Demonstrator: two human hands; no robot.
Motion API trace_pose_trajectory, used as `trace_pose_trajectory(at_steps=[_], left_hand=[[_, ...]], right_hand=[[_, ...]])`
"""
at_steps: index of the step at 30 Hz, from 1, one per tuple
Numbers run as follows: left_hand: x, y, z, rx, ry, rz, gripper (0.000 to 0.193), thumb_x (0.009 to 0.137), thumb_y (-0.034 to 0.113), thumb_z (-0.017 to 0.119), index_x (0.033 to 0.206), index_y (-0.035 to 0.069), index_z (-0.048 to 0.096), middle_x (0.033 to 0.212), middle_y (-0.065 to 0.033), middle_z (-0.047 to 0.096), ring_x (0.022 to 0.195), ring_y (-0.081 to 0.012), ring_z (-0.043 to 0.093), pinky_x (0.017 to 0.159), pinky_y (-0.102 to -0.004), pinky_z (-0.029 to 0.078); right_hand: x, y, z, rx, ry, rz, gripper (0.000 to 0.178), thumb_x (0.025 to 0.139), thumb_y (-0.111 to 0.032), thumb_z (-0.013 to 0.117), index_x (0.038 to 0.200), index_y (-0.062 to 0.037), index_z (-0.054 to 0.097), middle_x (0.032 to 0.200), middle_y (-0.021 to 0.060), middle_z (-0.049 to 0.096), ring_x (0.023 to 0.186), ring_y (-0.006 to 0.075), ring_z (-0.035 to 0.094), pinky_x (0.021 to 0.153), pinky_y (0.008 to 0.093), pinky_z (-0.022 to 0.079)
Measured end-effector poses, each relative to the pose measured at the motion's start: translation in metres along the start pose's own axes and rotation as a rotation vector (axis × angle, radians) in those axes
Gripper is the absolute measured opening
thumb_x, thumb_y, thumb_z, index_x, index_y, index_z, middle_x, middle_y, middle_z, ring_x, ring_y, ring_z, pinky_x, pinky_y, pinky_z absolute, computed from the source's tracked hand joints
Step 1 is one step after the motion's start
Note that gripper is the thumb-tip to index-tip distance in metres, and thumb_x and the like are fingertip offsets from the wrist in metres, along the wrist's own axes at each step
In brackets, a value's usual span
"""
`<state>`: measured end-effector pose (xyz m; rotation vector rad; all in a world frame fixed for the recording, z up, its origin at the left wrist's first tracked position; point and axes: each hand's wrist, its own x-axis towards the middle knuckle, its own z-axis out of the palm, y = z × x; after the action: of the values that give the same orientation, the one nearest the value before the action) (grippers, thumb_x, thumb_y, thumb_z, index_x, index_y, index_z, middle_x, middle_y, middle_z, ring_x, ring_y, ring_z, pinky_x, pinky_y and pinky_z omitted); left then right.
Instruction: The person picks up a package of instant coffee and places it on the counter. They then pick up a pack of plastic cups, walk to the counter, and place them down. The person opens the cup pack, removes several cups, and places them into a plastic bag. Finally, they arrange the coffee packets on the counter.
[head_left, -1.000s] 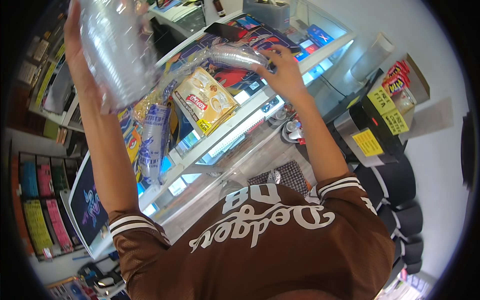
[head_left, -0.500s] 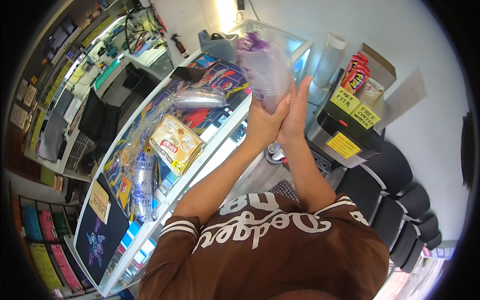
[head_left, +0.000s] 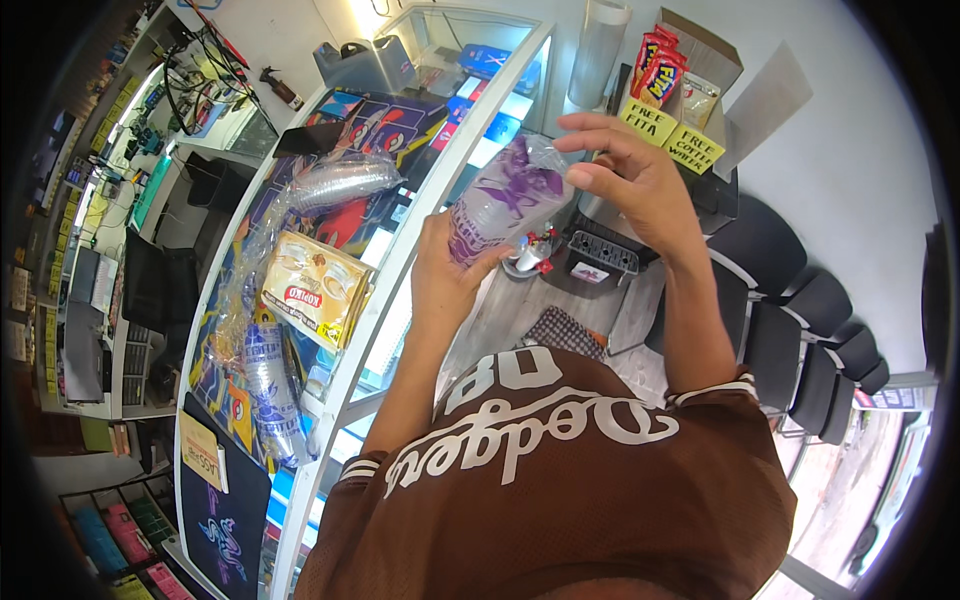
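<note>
My left hand is wrapped around the lower part of a plastic sleeve of cups, clear with purple print. The sleeve is tilted, its bunched purple end up and to the right. Beside that end is my right hand, its fingers apart and holding nothing; I cannot tell whether a fingertip touches the plastic. On the counter to the left lie a yellow-brown coffee pack, a sleeve of cups with blue print and a crumpled clear plastic sleeve.
The glass display counter runs along my left, with a dark phone and a small notebook on it. Ahead to the right, a box of red snack packs sits on a dark machine. Black chairs line the right wall.
My right hand has come off the cup sleeve and opened to the right. The left hand has lowered the sleeve and turned its purple end toward me. The view has shifted slightly.
</note>
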<state>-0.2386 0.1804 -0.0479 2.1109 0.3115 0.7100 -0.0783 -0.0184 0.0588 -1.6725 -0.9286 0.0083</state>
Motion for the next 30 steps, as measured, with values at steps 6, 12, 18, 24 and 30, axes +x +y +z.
trace_pose_trajectory(at_steps=[6,12,18,24,30], left_hand=[[-0.004,0.003,-0.002,0.196,-0.045,0.063,0.073,0.078,0.044,0.092,0.128,0.000,0.061,0.112,-0.0179,0.063,0.098,-0.0390,0.068,0.082,-0.0475,0.055],[-0.038,-0.052,0.030,-0.007,-0.148,-0.140,0.061,0.081,0.037,0.090,0.123,0.002,0.064,0.110,-0.0179,0.067,0.097,-0.0385,0.070,0.082,-0.0447,0.055],[-0.064,-0.050,0.053,-0.001,-0.192,-0.167,0.060,0.080,0.039,0.091,0.121,0.003,0.064,0.106,-0.0174,0.069,0.092,-0.0367,0.071,0.082,-0.0437,0.055],[-0.074,-0.048,0.049,-0.119,-0.331,-0.175,0.059,0.080,0.037,0.091,0.120,0.003,0.064,0.110,-0.0192,0.073,0.097,-0.0320,0.074,0.085,-0.0411,0.056],[-0.095,-0.036,0.103,-0.097,-0.202,-0.162,0.057,0.081,0.033,0.090,0.120,0.002,0.064,0.107,-0.0197,0.072,0.095,-0.0354,0.073,0.085,-0.0429,0.055]], right_hand=[[0.003,-0.006,-0.019,-0.510,-0.406,-0.100,0.014,0.093,-0.018,0.073,0.100,-0.0074,0.079,0.139,0.0073,0.067,0.126,0.0247,0.060,0.105,0.0384,0.049],[0.014,-0.003,-0.102,0.229,0.177,0.097,0.025,0.096,-0.012,0.068,0.121,-0.0061,0.071,0.134,0.0056,0.069,0.119,0.0175,0.063,0.107,0.0336,0.047],[-0.026,0.012,-0.064,0.181,0.149,0.215,0.042,0.096,-0.020,0.075,0.134,-0.0040,0.066,0.116,0.0067,0.072,0.107,0.0146,0.067,0.095,0.0316,0.054],[-0.001,0.042,-0.114,0.248,0.107,0.174,0.044,0.099,-0.024,0.073,0.137,-0.0033,0.063,0.114,0.0053,0.069,0.096,0.0158,0.066,0.095,0.0304,0.049],[0.012,0.034,-0.136,0.199,-0.002,0.064,0.065,0.102,-0.037,0.069,0.154,-0.0062,0.047,0.141,0.0127,0.059,0.106,0.0178,0.067,0.090,0.0319,0.053]])
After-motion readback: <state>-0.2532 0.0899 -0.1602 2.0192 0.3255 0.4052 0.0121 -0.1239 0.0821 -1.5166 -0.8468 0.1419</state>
